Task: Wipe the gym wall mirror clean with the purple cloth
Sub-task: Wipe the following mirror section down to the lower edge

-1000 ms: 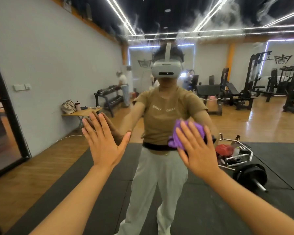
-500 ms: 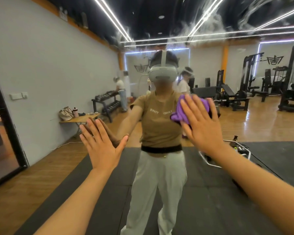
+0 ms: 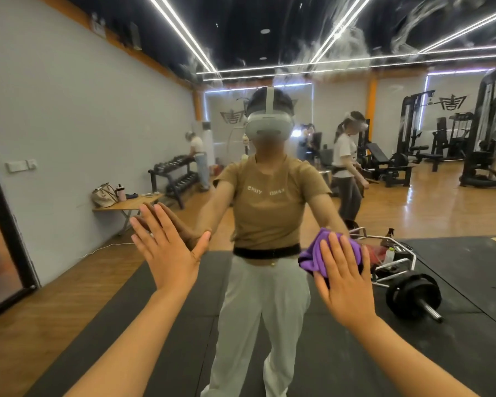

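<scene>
The right hand (image 3: pixel 342 277) is laid flat, fingers straight, on the bunched purple cloth (image 3: pixel 317 255) so it is pressed against the mirror (image 3: pixel 69 116), while the left hand (image 3: pixel 166 250) is spread bare-palmed on the glass, likely for bracing.

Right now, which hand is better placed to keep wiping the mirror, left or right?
The right. The right hand presses the purple cloth flat against the mirror with straight fingers. The left hand lies bare and flat on the glass, holding no cloth, so it seems only to brace.
</scene>
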{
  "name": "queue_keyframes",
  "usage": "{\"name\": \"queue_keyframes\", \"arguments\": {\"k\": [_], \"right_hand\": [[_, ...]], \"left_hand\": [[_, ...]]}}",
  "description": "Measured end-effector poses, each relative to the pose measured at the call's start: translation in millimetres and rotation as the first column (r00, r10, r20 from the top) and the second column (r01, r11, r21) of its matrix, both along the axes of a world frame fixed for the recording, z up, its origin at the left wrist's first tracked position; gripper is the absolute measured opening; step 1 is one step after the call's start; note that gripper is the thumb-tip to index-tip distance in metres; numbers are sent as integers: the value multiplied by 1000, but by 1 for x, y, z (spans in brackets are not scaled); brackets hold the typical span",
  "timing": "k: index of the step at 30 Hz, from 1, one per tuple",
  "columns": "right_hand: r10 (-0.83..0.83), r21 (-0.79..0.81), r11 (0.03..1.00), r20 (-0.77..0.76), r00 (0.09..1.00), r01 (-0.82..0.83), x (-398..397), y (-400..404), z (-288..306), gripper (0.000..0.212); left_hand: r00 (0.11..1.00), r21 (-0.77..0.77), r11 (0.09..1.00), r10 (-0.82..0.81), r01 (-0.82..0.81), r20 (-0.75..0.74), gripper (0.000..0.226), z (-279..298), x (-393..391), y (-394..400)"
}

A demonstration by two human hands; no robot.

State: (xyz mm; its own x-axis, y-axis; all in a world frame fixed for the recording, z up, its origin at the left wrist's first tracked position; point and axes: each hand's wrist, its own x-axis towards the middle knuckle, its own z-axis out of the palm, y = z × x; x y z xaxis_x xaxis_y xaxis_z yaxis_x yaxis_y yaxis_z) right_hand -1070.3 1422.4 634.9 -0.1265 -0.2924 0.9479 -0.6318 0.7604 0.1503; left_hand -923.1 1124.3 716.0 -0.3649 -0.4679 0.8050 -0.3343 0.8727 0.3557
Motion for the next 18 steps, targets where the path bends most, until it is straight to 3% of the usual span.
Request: {"name": "queue_keyframes", "arguments": {"k": [6,11,14,18], "right_hand": [[-6,49,999,24,1000,5,-1,7,7,64],[14,-219,976,115,993,11,-5,-7,110,68],[18,-295,955,108,994,14,-6,-12,171,66],[38,-343,939,81,996,-8,-5,-16,184,65]], "left_hand": [[1000,21,1000,-3,3,7,111,-1,-2,-1],[1000,23,1000,3,-3,10,111,-1,-2,-2],[1000,17,1000,8,-8,4,111,-3,-2,-2],[1000,9,1000,11,-11,-11,110,-5,-3,-4]]}}
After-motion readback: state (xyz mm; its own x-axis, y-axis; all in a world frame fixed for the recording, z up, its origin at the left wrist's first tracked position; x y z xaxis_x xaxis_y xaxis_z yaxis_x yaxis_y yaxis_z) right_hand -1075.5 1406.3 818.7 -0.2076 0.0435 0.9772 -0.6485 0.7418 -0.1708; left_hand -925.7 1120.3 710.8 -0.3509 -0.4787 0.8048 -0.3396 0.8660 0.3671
